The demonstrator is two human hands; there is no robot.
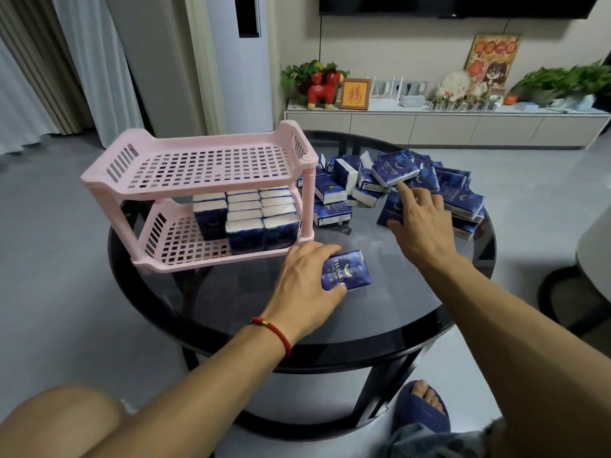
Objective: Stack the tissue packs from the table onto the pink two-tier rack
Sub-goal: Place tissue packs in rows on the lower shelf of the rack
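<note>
One tissue pack [346, 270] sits pinched between our left hand [305, 285] fingers on the tabletop [413, 309]; right hand [421, 223] fingers spread toward the pile [413, 183] ahead; we should stand it upright beside those in the rack [205, 180].

Pink two-tier rack [211, 166]: moulded plastic, perforated grid shelves, low satin sheen.
Tissue packs [393, 171]: thin plastic film wrap, dark blue, glossy, slightly creased; white paper visible at the ends.
Tabletop [380, 312]: dark smoked glass, smooth, reflective, faint smudging.
Wrist cord [274, 332]: red woven thread, matt, with a small gold-coloured bead.
</note>
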